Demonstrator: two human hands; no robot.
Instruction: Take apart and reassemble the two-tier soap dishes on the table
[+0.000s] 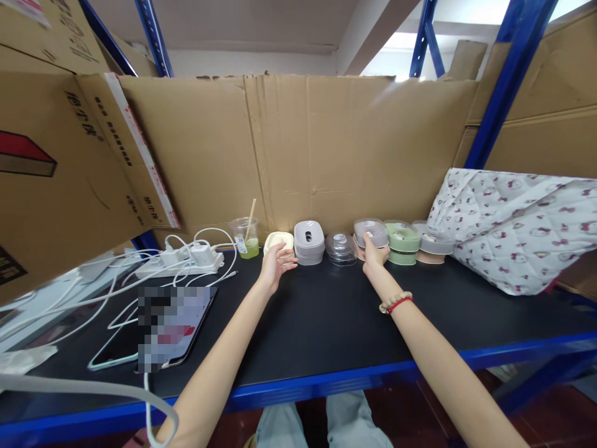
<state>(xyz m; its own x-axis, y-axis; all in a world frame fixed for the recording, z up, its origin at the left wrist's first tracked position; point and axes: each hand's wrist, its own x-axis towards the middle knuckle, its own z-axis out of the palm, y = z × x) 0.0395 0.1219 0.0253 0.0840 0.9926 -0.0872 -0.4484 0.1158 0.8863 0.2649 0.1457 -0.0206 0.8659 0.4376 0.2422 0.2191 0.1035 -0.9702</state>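
My left hand [277, 267] has its fingers apart at the front of a cream container [278, 239], near a stack of grey containers [309, 241]. Closed around the front of a stacked grey container with a clear lid [370, 230] is my right hand [374, 254]. Clear round lids [341, 249] lie piled between the two hands. Right of my right hand stand stacked green containers [402, 239] and, beside them, a grey container with a clear lid [435, 236] on a beige base.
A cup of green drink [248, 239] with a straw stands left of the containers. White cables, a power strip [205, 264] and a tablet [180, 323] lie on the left. A patterned cloth bag [517, 230] leans at the right. Cardboard [336, 143] walls the back.
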